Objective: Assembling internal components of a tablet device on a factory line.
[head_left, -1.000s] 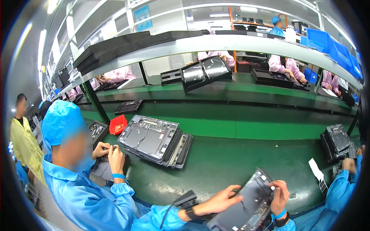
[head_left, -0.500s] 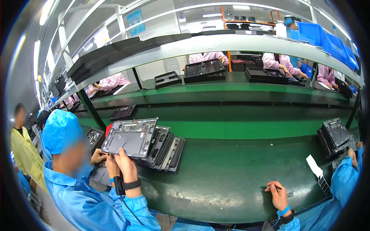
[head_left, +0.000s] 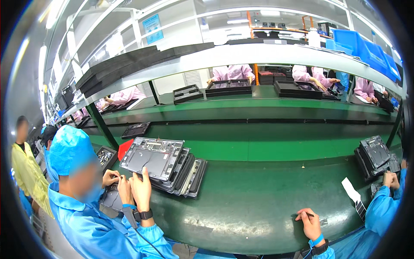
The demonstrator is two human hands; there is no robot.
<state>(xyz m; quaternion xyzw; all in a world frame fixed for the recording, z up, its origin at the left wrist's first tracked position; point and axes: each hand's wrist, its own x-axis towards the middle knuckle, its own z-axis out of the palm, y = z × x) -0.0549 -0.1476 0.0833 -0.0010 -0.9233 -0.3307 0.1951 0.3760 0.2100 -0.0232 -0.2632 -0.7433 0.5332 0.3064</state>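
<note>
My left hand (head_left: 141,190), with a black band on its wrist, grips the near edge of a flat grey device chassis (head_left: 153,157). Its thumb lies over that edge; the other fingers are partly hidden. The chassis shows a circuit board and a dark battery area, and rests slightly askew on a stack of similar chassis (head_left: 196,179). Farther right, my right hand (head_left: 309,224) rests low over the green bench (head_left: 241,203), fingers curled round a small dark thin tool (head_left: 309,214) whose kind I cannot make out.
At left a co-worker (head_left: 86,207) in blue has both hands close beside my left hand. Another chassis stack (head_left: 375,155) stands at far right by a second co-worker's hands (head_left: 390,179). A white strip (head_left: 351,190) lies nearby. A metal shelf (head_left: 241,56) crosses above the bench.
The chassis in my left hand has come down and right onto the stack, the hand moving with it. My right hand has hardly moved. Across the bench, a person's dark tray has been lowered flat.
</note>
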